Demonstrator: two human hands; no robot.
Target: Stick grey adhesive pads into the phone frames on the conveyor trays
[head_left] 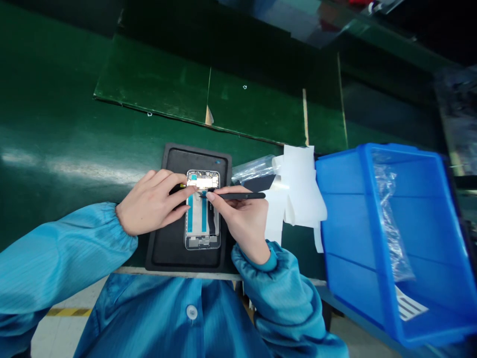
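An opened phone body point(197, 214) with blue strips and a bare circuit board at its upper end lies on a black tray point(167, 248). My left hand point(154, 201) rests over the phone's left side, fingers apart, with the index fingertip touching near the lower edge of the board. Black tweezers point(249, 196) are pinched in my right hand point(244, 216) at the phone's right side. Their tips point left, close to my left index finger, just below the board. Whether anything is between the tips is too small to tell.
White sheets point(300, 189) and clear plastic film point(253, 169) lie right of the tray. Farther right stands a blue bin point(346, 223) with a clear bag point(395, 233) in it. A raised green board point(167, 74) crosses the green table point(44, 164) behind.
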